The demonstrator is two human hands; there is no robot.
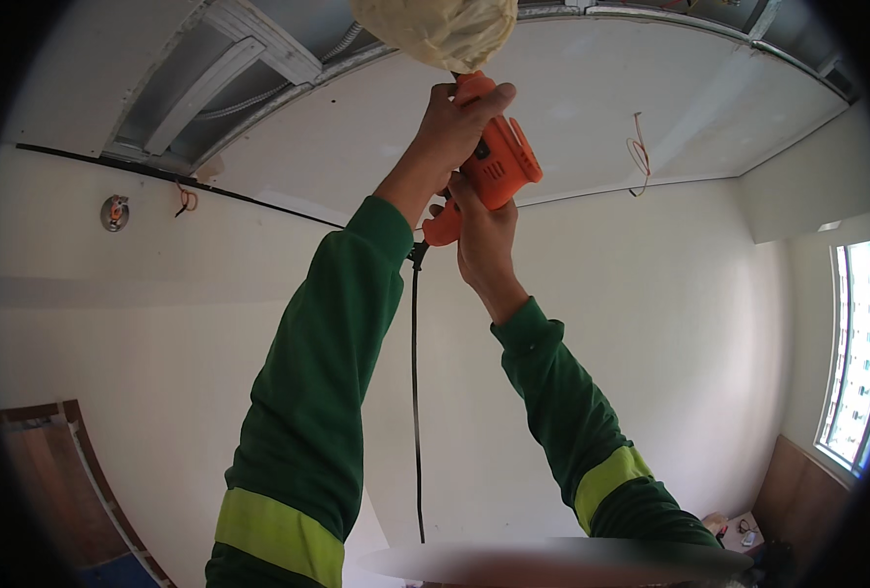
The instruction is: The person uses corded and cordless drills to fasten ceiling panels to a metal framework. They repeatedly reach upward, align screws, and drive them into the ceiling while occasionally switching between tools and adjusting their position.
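Note:
Overhead, an orange corded power drill (501,165) points up at the ceiling, tilted a little. My left hand (447,129) is closed round its front end, just under a pale, crinkled, bag-like cover (445,31). That cover hides the drill's tip and whatever it meets above. Lower down, my right hand (486,235) wraps round the handle; some of its fingers are hidden behind the tool. A black power cord (416,392) hangs from the handle's base. Both arms are raised, in green sleeves with yellow-green bands.
White ceiling panels (592,108) frame an opening with metal channels (204,98) and flexible conduit. Orange wires (638,152) dangle at the right, more wires (187,199) at the left near a round fitting (115,213). A window (851,343) is at right, a brown door (67,490) lower left.

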